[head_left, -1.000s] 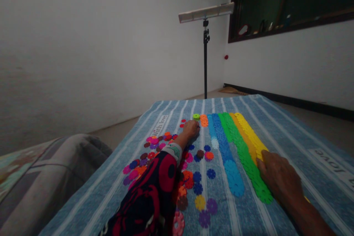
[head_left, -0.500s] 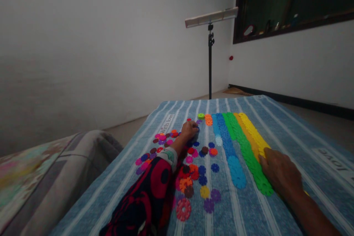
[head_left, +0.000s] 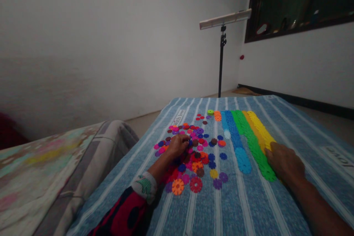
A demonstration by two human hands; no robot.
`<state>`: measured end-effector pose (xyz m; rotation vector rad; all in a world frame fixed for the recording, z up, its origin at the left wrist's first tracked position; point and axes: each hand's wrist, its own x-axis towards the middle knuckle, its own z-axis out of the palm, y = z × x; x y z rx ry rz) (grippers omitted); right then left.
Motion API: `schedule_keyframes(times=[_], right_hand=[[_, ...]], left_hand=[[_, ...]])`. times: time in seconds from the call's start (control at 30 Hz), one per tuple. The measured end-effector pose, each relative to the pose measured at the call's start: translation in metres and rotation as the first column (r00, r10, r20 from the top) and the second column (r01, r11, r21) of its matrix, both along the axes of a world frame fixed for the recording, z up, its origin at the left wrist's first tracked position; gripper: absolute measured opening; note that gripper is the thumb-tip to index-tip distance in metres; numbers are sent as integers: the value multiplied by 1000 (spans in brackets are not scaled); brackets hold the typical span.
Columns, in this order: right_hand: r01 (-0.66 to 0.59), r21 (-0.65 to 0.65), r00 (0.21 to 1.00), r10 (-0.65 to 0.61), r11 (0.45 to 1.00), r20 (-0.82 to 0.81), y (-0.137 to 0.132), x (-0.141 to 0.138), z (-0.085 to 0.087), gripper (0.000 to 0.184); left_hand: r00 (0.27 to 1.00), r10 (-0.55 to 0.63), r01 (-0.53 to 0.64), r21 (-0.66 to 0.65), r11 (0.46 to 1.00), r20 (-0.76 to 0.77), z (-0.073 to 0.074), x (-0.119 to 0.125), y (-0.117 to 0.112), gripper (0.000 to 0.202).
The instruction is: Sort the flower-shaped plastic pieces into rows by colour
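Over a loose pile of small notched plastic discs (head_left: pixel 197 166) in pink, orange, red, purple, brown and dark blue is my left hand (head_left: pixel 178 145). Its fingers are bent together among the discs; a dark blue disc (head_left: pixel 190 142) shows right at the fingertips, but whether it is gripped is unclear. My right hand (head_left: pixel 287 161) lies with curled fingers over the near part of a row of yellow discs (head_left: pixel 261 127). What is under its palm is hidden. Beside it runs a long row of green discs (head_left: pixel 253 142).
Left of the green row lie overlapping blue discs (head_left: pixel 233 129) and light blue discs (head_left: pixel 243 160). Orange discs (head_left: pixel 218 115) and a lime green disc (head_left: pixel 210 112) sit at the far end. A striped cloth (head_left: pixel 232 210) covers the table. Beyond stands a black tripod (head_left: pixel 221 62); bedding (head_left: pixel 83 155) is at left.
My left hand has come back from the far side of the pile to its near-left part. My right hand stays at the yellow row. The whole view has shifted slightly.
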<state>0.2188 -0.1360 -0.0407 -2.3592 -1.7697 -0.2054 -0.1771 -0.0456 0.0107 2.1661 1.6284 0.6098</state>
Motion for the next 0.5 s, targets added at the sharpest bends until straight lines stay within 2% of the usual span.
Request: schedule_keyframes(times=[0.1, 0.2, 0.37, 0.5], right_hand=[[-14, -17, 1000, 14, 1000, 9, 0, 2, 0, 32], [24, -10, 999, -24, 1000, 23, -1, 3, 0, 36], [-8, 24, 999, 7, 1000, 42, -4, 3, -1, 40], [-41, 96, 997, 35, 994, 62, -7, 9, -4, 42]], left_hand=[[1000, 13, -13, 34, 999, -6, 1, -10, -20, 27], [999, 36, -39, 70, 997, 41, -5, -17, -33, 31], [991, 105, -118, 157, 981, 88, -20, -22, -43, 31], [987, 103, -126, 200, 972, 120, -22, -21, -47, 37]])
